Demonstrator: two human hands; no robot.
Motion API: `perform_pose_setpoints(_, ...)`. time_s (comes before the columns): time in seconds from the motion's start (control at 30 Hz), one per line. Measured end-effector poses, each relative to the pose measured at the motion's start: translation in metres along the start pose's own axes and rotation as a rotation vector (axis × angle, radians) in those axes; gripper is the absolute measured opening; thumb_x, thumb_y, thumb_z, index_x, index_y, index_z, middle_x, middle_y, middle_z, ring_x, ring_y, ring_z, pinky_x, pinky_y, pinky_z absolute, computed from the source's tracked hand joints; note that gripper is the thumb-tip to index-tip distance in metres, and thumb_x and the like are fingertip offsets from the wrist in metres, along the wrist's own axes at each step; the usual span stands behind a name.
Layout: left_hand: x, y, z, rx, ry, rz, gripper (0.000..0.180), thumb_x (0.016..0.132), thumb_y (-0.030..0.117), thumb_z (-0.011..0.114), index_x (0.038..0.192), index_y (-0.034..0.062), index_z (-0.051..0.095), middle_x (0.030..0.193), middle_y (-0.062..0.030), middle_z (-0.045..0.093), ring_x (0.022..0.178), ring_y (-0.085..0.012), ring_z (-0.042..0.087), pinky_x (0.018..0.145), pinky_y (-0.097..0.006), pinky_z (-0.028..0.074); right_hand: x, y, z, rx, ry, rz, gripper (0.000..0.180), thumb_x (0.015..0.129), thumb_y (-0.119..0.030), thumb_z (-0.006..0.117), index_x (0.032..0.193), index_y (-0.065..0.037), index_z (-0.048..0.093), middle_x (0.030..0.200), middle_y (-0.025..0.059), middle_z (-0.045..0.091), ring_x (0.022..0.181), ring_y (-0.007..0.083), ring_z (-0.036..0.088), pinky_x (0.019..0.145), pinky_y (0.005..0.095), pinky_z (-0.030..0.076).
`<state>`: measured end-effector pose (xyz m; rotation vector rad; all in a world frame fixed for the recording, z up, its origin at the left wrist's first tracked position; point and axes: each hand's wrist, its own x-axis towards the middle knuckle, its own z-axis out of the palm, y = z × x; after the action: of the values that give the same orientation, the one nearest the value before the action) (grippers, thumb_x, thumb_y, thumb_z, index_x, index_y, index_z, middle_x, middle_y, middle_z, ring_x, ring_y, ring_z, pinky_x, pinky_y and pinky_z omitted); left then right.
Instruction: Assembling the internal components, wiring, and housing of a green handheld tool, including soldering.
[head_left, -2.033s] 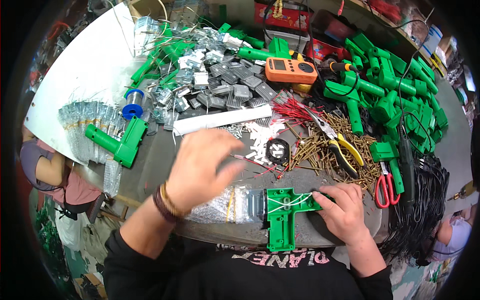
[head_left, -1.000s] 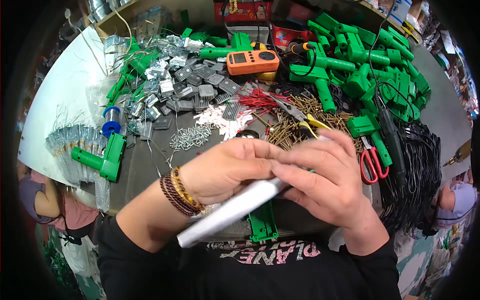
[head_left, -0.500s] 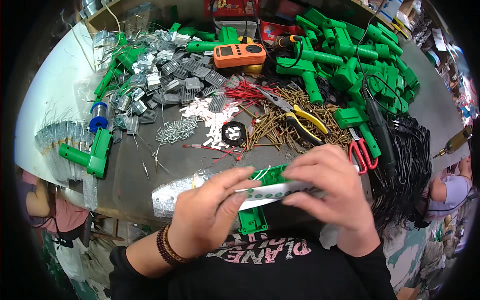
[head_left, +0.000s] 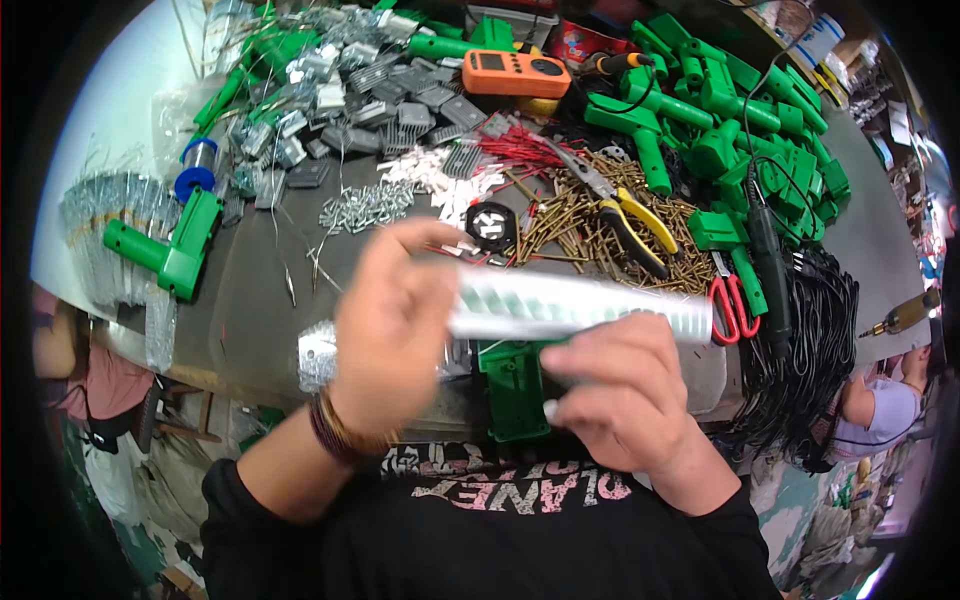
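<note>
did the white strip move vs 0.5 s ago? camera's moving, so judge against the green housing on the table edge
Yes. The white strip now sticks out to the right of the green housing, toward the red scissors; earlier it reached left. Both the left hand and right hand grip it.

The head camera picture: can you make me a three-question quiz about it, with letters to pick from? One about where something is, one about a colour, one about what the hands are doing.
1. Where are the red-handled scissors?
A. near the long white strip's right end
B. on the blue spool
C. in the left hand

2. What colour is the handheld meter at the top?
A. blue
B. orange
C. white

3. What are the left hand and right hand doing?
A. lying flat on the table
B. gripping the pliers
C. holding the long white strip together

Answers: 1 A, they lie just beside its end. 2 B, its case is orange. 3 C, both hands' fingers close on it.
</note>
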<state>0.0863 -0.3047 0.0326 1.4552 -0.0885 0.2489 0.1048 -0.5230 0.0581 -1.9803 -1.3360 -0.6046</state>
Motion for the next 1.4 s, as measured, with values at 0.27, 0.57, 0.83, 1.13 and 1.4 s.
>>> perform_pose_setpoints(0.27,0.022,-0.029,-0.035,-0.182,0.034,-0.121,0.016,0.093,-0.003,0.048,0.099,-0.002,0.063,0.094,-0.0014,0.064,0.084,-0.004,0.055,0.077,-0.02,0.044,-0.038,-0.017,0.02,-0.079,-0.301,-0.142,0.015,0.074,-0.014,0.069,0.088,-0.01,0.068,0.099,0.0031,0.069,0.09,0.018,0.065,0.081,0.0346,0.05)
perform_pose_setpoints(0.57,0.019,-0.029,-0.031,-0.196,0.055,-0.109,0.018,0.092,-0.003,0.047,0.1,-0.0027,0.063,0.093,-0.0024,0.064,0.084,-0.0051,0.055,0.077,-0.021,0.045,-0.045,-0.015,0.021,0.081,-0.235,-0.024,0.017,0.076,-0.015,0.069,0.091,-0.008,0.069,0.1,0.0051,0.07,0.084,0.0192,0.067,0.08,0.0364,0.051)
perform_pose_setpoints(0.83,0.021,-0.029,-0.025,-0.17,0.085,-0.073,0.017,0.09,-0.003,0.05,0.103,-0.0022,0.062,0.099,-0.0039,0.063,0.086,-0.0076,0.058,0.078,-0.024,0.046,-0.047,-0.019,0.015,0.13,-0.278,0.041,0.017,0.074,-0.016,0.072,0.09,-0.009,0.069,0.111,0.0082,0.068,0.098,0.0239,0.062,0.084,0.0385,0.048)
perform_pose_setpoints(1.13,-0.053,0.009,0.001,0.481,-0.339,0.643,0.027,0.062,0.005,0.068,0.086,0.017,0.073,0.113,-0.0057,0.065,0.094,-0.0256,0.058,0.081,-0.04,0.041,-0.041,-0.027,0.002,0.511,-0.119,0.369,0.018,0.076,-0.013,0.082,0.088,-0.01,0.069,0.12,0.0121,0.063,0.106,0.0299,0.057,0.091,0.0402,0.044)
perform_pose_setpoints(1.4,-0.06,0.012,0.0,0.556,-0.387,0.55,0.023,0.06,0.004,0.066,0.08,0.0161,0.07,0.112,-0.0075,0.066,0.095,-0.0278,0.058,0.083,-0.041,0.042,-0.046,-0.03,0.004,0.526,-0.042,0.469,0.014,0.077,-0.009,0.078,0.087,-0.01,0.068,0.121,0.0112,0.063,0.108,0.0293,0.057,0.093,0.041,0.043)
